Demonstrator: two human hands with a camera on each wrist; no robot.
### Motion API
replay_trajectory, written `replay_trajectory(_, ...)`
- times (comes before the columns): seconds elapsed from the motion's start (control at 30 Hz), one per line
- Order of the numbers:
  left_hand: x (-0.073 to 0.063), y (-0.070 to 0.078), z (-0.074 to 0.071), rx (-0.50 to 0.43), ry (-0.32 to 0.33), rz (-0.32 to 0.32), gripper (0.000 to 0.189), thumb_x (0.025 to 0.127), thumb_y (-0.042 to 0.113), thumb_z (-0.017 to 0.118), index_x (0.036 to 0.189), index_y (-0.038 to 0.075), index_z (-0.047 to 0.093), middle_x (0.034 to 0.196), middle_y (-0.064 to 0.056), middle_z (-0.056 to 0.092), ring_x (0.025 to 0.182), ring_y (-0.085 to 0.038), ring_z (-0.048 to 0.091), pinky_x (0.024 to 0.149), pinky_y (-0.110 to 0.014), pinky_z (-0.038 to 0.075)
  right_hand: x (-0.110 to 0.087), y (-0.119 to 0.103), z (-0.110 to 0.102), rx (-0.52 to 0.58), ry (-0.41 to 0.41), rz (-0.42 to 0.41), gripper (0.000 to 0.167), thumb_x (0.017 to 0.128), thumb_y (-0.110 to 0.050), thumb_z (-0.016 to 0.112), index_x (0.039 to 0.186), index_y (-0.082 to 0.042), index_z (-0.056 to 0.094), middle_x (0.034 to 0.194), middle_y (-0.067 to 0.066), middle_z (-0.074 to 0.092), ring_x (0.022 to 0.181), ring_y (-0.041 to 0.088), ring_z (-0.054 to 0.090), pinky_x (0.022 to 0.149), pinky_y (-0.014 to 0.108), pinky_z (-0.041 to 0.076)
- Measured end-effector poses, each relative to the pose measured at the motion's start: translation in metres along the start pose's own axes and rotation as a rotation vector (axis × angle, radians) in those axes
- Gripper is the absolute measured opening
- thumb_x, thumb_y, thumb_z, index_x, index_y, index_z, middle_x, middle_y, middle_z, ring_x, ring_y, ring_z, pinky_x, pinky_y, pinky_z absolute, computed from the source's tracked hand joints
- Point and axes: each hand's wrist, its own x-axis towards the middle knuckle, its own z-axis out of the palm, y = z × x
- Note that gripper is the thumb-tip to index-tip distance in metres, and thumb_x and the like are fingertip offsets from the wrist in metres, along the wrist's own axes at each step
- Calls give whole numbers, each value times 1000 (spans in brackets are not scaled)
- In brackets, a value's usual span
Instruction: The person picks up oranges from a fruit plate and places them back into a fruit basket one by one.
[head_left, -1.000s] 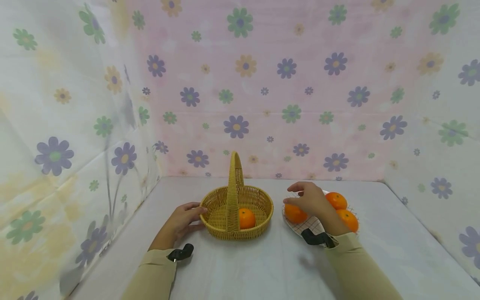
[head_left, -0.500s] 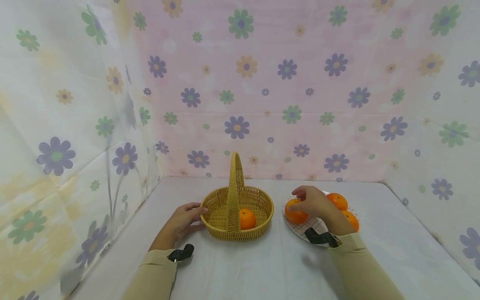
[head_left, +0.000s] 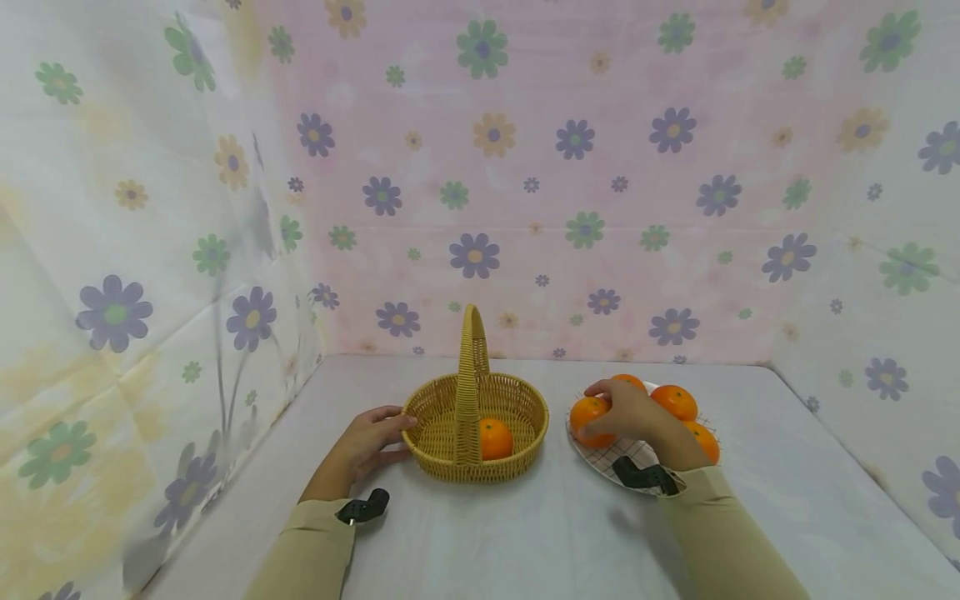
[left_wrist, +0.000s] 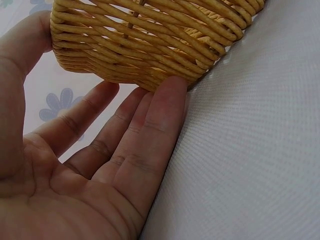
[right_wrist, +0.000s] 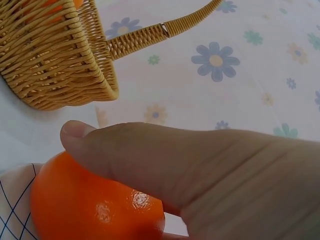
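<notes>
A yellow woven basket (head_left: 435, 467) with a tall arched handle stands on the white table, one mandarin orange (head_left: 496, 439) inside it. My left hand (head_left: 367, 442) holds the basket's left end, thumb at the rim and fingertips (left_wrist: 170, 92) against the outer wall. To the right, my right hand (head_left: 633, 414) grips another mandarin orange (head_left: 588, 417) at the left side of a white plate with a checked pattern (head_left: 630, 458). In the right wrist view the thumb lies along the top of this mandarin orange (right_wrist: 95, 200); the other fingers are mostly hidden.
Behind and right of my right hand, more mandarin oranges (head_left: 675, 402) lie on the plate, partly covered by my hand and forearm. Flower-patterned cloth (head_left: 525, 208) hangs behind the table and along both sides. The basket's handle (head_left: 468, 375) rises well above its rim.
My right hand has come down from over the plate, and its fingers have closed around the left mandarin orange. One at the back of the plate now shows. My left hand and the basket stay put.
</notes>
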Motion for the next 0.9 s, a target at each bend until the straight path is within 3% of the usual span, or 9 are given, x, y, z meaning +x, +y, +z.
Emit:
replay_trajectory(0.33, 2, -1, 0, -9, 2, 0, 57, 91, 30, 78, 139, 5, 59, 131, -16, 66, 103, -23, 72, 89, -45, 64, 1, 3, 0, -7, 9, -19, 72, 74, -27, 93, 137, -10, 62, 134, 16, 64, 114, 28, 62, 107, 53, 53)
replay_trajectory(0.9, 1, -1, 0, -11, 5, -2, 56, 92, 29, 77, 140, 5, 58, 132, -17, 65, 104, -23, 72, 89, -45, 64, 2, -3, -4, 19, 32, 41, 69, 76, -28, 92, 137, -14, 63, 139, 15, 63, 120, 31, 60, 109, 56, 51)
